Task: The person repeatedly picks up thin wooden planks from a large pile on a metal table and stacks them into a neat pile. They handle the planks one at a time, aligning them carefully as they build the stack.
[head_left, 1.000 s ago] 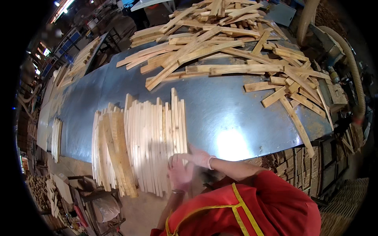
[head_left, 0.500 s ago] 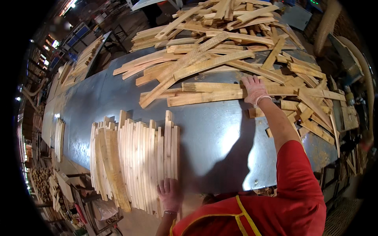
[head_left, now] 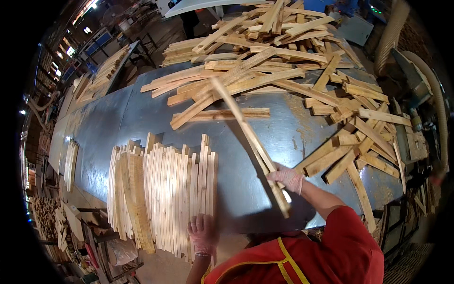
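Note:
In my right hand point(head_left: 287, 179), which wears a pale pinkish glove, are long wooden slats point(head_left: 243, 124), gripped near their close end. They slant up and leftward over the metal table point(head_left: 241, 199); motion blurs them, and I cannot tell exactly how many there are. My left hand point(head_left: 203, 233), gloved alike, rests with fingers laid out flat on the near right end of a row of upright-edged slats point(head_left: 165, 189) packed side by side. Two rougher boards point(head_left: 137, 199) lie on top of that row, toward its left.
A large loose pile of wooden boards point(head_left: 283, 57) covers the table's far side and right side. A small bundle of slats point(head_left: 71, 163) lies at the left. Ribbed hoses point(head_left: 392, 38) and machinery stand at the right; another table of wood point(head_left: 106, 71) is far left.
My right hand has come back toward me from the pile, lifting slats off it and swinging them to a slant. Several boards at the right have shifted. My left hand stays on the row.

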A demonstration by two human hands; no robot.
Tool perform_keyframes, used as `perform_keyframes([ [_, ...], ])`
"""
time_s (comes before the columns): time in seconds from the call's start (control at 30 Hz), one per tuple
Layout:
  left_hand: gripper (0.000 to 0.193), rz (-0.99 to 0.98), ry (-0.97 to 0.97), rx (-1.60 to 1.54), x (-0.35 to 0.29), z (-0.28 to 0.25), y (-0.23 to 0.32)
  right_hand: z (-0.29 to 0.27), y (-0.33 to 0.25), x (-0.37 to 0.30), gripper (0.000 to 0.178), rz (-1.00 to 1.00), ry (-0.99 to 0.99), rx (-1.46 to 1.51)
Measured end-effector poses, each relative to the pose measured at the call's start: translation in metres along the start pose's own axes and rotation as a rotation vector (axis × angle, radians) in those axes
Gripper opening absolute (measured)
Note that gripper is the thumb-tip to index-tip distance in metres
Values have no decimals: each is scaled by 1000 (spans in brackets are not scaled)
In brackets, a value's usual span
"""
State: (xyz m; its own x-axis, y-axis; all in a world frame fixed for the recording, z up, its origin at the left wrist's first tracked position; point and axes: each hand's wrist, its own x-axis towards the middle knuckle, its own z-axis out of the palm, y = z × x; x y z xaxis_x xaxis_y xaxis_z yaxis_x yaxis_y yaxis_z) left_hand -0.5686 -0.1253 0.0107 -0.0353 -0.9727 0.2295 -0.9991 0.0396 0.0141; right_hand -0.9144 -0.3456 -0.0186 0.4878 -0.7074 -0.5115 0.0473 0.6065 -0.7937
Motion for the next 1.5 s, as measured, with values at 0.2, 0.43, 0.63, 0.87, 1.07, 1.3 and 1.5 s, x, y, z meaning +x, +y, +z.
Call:
perform_keyframes([
  [0.2,64,-51,-132,-164,-13,-8,-3,121,120,-44,47,1,-112,49],
  [0.43,86,-139,-437,-49,0,0,22,255,101,-87,46,303,-638,-908],
  [0.63,88,-97,-346,66,-15,33,28,77,72,-64,61,-54,33,-921],
  [0.87,90,-110,-322,9,-6,26,43,-124,-34,-107,72,-198,443,-2131],
  [1.07,87,193,-107,-198,31,31,136,-106,-39,-54,21,-416,78,-1804],
  [1.3,101,279,-202,-304,81,31,223,-75,-8,-72,31,-647,146,-1144],
  [1.5,95,108,-497,-265,77,55,219,-338,-126,-180,42,-332,1194,-1657],
])
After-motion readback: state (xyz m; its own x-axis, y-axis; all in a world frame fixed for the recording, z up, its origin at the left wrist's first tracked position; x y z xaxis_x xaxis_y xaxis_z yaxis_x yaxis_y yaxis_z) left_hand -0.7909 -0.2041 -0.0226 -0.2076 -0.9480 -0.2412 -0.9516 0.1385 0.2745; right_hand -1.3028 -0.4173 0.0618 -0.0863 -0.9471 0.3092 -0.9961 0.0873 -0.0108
